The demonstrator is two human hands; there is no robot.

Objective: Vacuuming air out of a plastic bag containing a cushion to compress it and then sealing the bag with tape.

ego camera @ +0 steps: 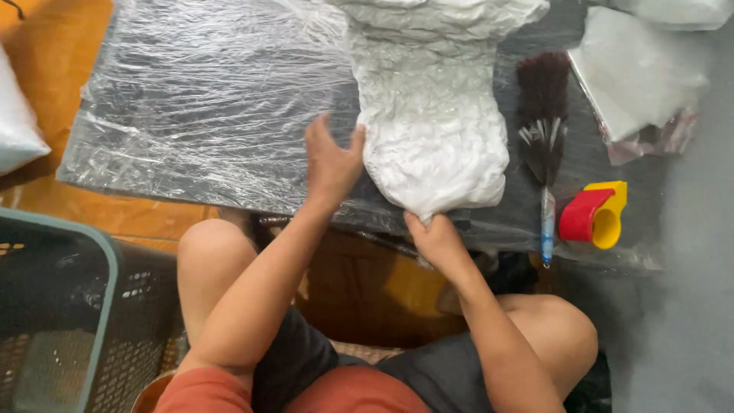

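white mass: crumpled, lumpy | left hand: fingers spread flat against it | right hand: fingers pinching its tip

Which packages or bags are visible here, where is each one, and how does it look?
White crinkled bag: centre of the plastic-wrapped dark board, long and stuffed; the left hand touches its side, the right hand grips its near end.
Clear plastic pouch: upper right, flat, with white contents.
White sack: left edge, only partly seen.
No labels, signs or screens show.
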